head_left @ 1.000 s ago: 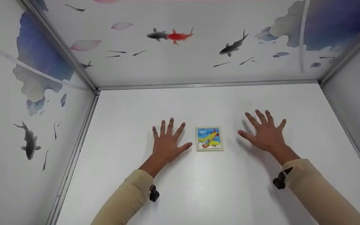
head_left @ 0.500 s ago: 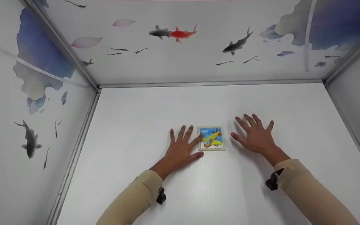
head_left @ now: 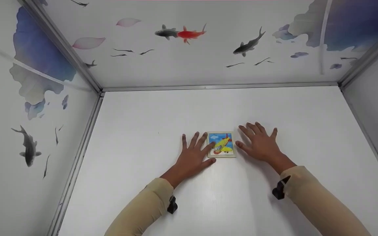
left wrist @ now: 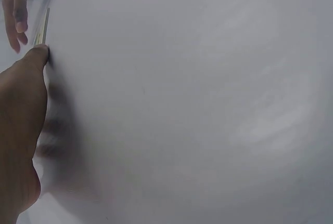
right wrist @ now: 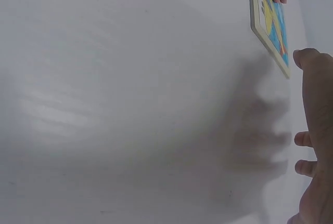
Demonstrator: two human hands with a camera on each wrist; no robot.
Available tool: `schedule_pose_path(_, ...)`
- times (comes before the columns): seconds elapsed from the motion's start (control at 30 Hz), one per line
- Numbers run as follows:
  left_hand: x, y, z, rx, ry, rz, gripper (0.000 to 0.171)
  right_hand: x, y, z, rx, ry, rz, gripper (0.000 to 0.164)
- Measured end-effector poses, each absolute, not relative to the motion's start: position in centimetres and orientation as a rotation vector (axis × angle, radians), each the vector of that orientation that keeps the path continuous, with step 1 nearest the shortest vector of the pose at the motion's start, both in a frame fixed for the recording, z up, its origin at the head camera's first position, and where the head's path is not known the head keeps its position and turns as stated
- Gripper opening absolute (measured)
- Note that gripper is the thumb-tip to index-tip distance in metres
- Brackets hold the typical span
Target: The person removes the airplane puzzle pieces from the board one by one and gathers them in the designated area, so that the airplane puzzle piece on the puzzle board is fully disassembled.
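A small square picture puzzle (head_left: 222,147) with a pale frame and a yellow airplane on a blue sky lies flat on the white table. My left hand (head_left: 193,158) is spread at its left side, the index fingertip over the picture and the thumb by the lower left corner. My right hand (head_left: 260,144) has its fingers spread just right of the puzzle, thumb tip near the right edge. In the right wrist view that thumb (right wrist: 306,57) appears apart from the puzzle (right wrist: 270,24), casting a shadow. The left wrist view shows only a thin edge of the puzzle (left wrist: 41,31).
White panels with painted fish enclose the table (head_left: 136,114) at the back, left and right. A metal rail (head_left: 205,87) runs along the rear edge. Small black devices sit at both cuffs, one of them a wrist camera (head_left: 278,190) on the right.
My left hand has moved right, its index finger coming over the puzzle. My right hand has moved left and closer to the puzzle's right edge. The puzzle stays in about the same place.
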State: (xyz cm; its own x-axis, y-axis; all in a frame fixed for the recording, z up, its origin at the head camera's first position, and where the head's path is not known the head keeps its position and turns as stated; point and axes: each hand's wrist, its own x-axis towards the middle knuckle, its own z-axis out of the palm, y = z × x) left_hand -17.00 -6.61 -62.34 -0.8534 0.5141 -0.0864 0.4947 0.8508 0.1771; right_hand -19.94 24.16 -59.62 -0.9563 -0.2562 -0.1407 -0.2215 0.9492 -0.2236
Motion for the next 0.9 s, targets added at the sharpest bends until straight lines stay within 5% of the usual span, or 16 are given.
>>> schedule_pose_path(0.9,-17.2,-6.1,-63.0,0.795,2.903,0.381,0.066,-21.1,18.8,-59.5,-0.608,2.926,-0.577,0.054)
